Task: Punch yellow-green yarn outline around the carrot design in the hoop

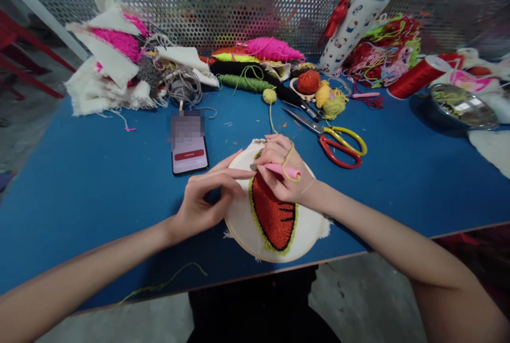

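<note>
A round embroidery hoop (243, 226) with white cloth lies at the table's near edge. An orange shape edged in yellow-green and black is stitched on it. My right hand (279, 173) is closed on a pink punch needle (285, 170), its tip pressed into the cloth at the stitching's upper left. A yellow-green yarn (272, 114) loops over that hand and runs back to a small yarn ball (270, 95). My left hand (203, 202) grips the hoop's left rim, with a finger stretched toward the needle tip.
A phone (189, 154) lies left of the hoop on the blue table (99, 173). Red-and-yellow scissors (334, 141) lie to the right. Cloth scraps (111, 61), yarn skeins (255, 67), a red spool (418, 75) and a metal bowl (462, 106) line the back.
</note>
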Action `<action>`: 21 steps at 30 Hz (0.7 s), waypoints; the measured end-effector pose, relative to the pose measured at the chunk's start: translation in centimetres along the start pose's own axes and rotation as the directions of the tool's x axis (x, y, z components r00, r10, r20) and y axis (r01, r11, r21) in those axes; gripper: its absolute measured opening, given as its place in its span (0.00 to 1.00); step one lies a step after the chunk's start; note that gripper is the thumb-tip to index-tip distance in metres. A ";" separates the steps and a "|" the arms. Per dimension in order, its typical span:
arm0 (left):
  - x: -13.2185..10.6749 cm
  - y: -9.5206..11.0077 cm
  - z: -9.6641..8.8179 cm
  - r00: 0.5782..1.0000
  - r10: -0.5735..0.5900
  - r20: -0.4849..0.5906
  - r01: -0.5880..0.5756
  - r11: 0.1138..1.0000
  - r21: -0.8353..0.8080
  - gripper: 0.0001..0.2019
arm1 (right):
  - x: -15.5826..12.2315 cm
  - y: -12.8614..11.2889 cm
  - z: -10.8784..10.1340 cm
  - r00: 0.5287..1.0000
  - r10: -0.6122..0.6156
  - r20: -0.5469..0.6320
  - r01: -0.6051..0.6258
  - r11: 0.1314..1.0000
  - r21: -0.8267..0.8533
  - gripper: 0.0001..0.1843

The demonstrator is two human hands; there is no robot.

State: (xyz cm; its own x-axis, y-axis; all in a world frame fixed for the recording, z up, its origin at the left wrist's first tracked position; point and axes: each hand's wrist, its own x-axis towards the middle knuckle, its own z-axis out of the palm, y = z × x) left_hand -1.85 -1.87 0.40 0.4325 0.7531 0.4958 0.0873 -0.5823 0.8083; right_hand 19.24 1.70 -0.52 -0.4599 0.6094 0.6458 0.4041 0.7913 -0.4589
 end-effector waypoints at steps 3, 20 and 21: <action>0.0 0.0 0.0 1.000 0.000 0.001 0.000 1.000 0.003 0.12 | 0.1 -0.1 0.0 0.995 0.095 0.004 -0.095 0.995 0.009 0.06; -0.2 -0.5 -0.1 0.999 -0.032 0.031 0.032 0.999 0.003 0.12 | -0.2 0.1 -0.1 0.937 0.335 -0.098 -0.322 0.939 0.122 0.04; -0.2 -0.5 -0.1 0.999 -0.030 0.028 0.030 1.000 0.001 0.12 | -0.3 0.1 -0.3 0.925 0.366 -0.101 -0.350 0.926 0.144 0.06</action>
State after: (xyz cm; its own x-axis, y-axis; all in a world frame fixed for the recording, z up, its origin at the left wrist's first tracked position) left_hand -2.09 -1.64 -0.04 0.4549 0.7614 0.4619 0.1008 -0.5593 0.8228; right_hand 19.68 1.63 -0.57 -0.1980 0.8481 0.4915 0.4207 0.5264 -0.7389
